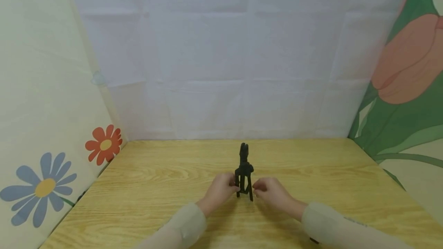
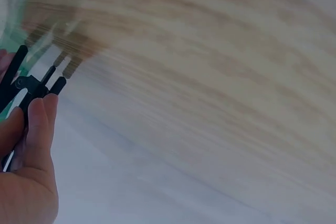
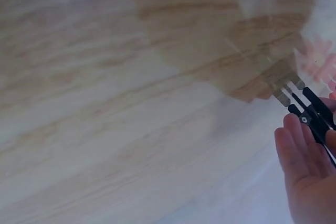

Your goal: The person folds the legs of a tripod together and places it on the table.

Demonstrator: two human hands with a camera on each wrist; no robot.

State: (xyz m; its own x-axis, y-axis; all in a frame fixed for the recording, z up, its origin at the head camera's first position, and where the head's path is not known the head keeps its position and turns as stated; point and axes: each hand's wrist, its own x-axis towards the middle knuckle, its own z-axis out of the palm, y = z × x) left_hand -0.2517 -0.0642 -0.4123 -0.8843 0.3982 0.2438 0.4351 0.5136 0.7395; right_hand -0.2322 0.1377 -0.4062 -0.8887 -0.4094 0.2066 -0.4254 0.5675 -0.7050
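Observation:
A small black tripod (image 1: 244, 170) stands upright on the wooden table, its legs spread and a two-pronged top pointing up. Around one of its legs, on the left side, my left hand (image 1: 221, 188) pinches with thumb and fingers. The left wrist view shows the dark legs (image 2: 37, 86) at those fingertips. On the other side my right hand (image 1: 271, 192) is held with its fingertips right beside the right leg, fingers loosely bent in the head view. In the right wrist view its fingers (image 3: 294, 150) look nearly straight, with the tripod's legs (image 3: 314, 113) just past them.
The wooden table (image 1: 166, 164) meets a creased white cloth backdrop (image 1: 207, 68). A flower-printed panel (image 1: 41, 107) borders the left, and one with a large tulip (image 1: 408, 60) the right. A small dark item (image 1: 313, 240) peeks out below the right sleeve.

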